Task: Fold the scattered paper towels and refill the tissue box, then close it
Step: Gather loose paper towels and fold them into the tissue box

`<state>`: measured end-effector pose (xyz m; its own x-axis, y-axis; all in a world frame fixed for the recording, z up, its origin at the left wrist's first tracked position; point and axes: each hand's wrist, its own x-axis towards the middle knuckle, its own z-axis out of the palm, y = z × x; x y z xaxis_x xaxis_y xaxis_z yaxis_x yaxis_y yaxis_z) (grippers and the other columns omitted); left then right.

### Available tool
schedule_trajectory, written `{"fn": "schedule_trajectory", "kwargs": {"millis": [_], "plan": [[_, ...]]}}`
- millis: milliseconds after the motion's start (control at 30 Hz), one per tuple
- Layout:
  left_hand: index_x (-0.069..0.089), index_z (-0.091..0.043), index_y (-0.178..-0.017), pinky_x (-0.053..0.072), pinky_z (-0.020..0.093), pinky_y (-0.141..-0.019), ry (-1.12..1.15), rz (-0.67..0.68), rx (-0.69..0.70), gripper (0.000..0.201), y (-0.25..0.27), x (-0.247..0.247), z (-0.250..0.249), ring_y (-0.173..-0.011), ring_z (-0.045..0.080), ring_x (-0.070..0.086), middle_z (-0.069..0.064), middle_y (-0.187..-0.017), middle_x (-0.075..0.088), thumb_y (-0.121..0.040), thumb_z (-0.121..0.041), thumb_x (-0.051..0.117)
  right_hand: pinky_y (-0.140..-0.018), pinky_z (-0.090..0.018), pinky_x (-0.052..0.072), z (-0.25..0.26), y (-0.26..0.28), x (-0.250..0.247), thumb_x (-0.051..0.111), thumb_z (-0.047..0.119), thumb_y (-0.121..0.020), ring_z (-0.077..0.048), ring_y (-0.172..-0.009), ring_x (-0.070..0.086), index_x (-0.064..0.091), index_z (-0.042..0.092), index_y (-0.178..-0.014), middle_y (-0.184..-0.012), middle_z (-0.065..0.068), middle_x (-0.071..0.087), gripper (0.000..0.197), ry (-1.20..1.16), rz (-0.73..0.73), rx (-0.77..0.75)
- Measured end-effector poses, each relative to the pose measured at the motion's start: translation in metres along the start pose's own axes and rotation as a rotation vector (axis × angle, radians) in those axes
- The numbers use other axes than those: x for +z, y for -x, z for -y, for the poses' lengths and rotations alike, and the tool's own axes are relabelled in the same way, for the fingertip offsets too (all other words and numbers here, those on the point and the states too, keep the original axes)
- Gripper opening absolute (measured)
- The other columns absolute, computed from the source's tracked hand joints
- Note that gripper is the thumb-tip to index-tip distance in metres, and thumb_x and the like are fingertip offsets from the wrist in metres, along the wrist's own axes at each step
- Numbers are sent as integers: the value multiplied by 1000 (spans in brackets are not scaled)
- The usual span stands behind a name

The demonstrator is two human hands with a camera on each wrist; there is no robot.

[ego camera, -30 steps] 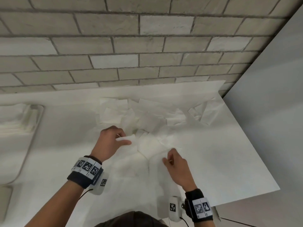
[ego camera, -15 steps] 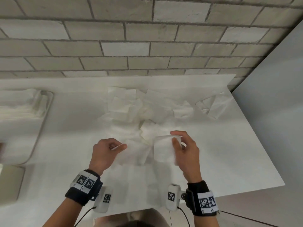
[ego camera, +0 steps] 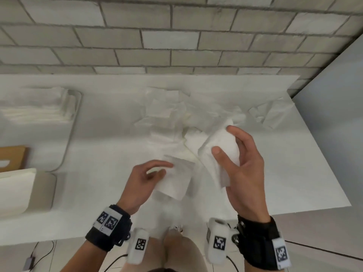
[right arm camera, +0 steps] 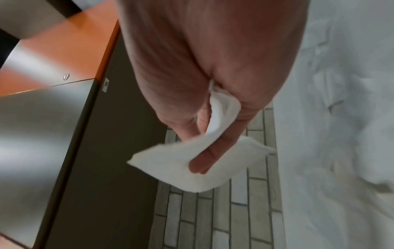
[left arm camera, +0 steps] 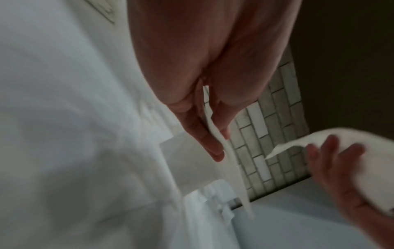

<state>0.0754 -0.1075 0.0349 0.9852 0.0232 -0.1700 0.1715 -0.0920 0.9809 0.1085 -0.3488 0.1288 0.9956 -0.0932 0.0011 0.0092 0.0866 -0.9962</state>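
Left hand (ego camera: 146,180): pinching a flat paper towel (ego camera: 174,178) between thumb and fingers. Right hand (ego camera: 242,169): gripping a folded paper towel (ego camera: 222,148), raised above the table (ego camera: 275,173).

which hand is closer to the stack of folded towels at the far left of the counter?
Left. The left hand, holding a paper towel, sits nearer the folded stack; the right hand is further right, across the scattered pile.

White paper towels (ego camera: 182,122) lie on a white table (ego camera: 294,173), which stands against a wall (ego camera: 176,36) of pale grey bricks with darker grey joints. Left of the towels, a tan cardboard piece (ego camera: 11,158). Black wristbands (ego camera: 110,228) carry black-and-white square-patterned tags.
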Motion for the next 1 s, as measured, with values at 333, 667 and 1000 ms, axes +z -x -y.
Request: {"fn": "schedule_trajectory", "kwargs": {"millis": [333,667,1000], "plan": [[85,-27,-106,60,49,-98,55,-74,-406,28,63,-5,100,-106,21,77,-4,-108,82,-107,-40,60,-102,-19,55,-134,100,55,82,10,-94,12,-127,57,61,33,-143,-137,29,65,58,64,-44,319],[79,-27,-85,60,35,-74,-100,-163,-356,24,63,-6,106,-74,7,74,-10,-79,78,-101,-44,69,-120,-37,46,-202,124,74,83,18,-93,3,-136,51,53,36,-149,-147,19,56,66,383,-79,335],[60,-28,-107,55,28,-68,-251,-399,-143,20,70,-45,94,-67,10,69,-6,-76,78,-98,-21,75,-86,-31,60,-178,78,62,70,30,-103,-11,-94,68,59,21,-126,-129,-2,56,27,712,-144,111]]}}
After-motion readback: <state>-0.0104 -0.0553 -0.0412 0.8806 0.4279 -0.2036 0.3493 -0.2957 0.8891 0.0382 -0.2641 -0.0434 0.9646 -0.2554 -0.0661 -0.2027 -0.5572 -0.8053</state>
